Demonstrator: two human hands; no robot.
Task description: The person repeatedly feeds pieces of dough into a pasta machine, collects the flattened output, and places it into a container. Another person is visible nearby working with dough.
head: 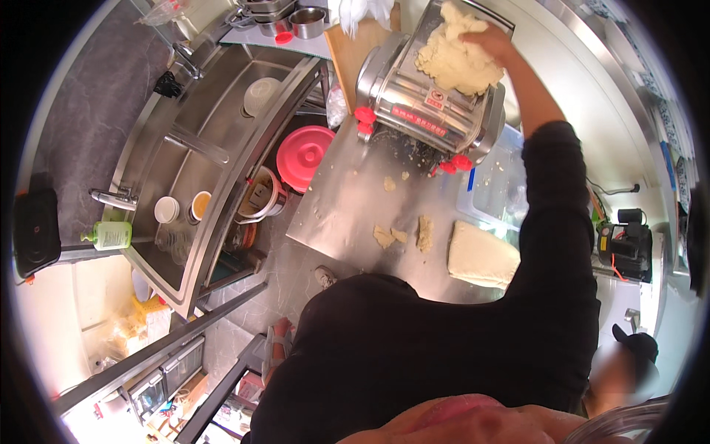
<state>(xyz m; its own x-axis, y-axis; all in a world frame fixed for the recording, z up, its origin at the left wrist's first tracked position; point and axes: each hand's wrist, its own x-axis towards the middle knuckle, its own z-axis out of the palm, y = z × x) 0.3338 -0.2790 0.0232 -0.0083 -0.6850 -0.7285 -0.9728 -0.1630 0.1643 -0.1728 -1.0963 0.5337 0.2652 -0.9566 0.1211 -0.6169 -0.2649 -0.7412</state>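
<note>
My right hand grips the upper right part of a rough, pale dough mass. This dough lies on the top tray of a stainless steel dough roller machine. Below the machine, several dough scraps lie scattered on the metal table. A folded slab of smooth dough rests at the table's right, beside a clear plastic bin. What looks like my left hand is low at my left side, partly hidden by my body; its fingers are unclear.
A steel sink with bowls stands at the left. Between sink and table are a pink lidded bucket and an open bucket. A wooden board stands left of the machine. Another person is at the lower right.
</note>
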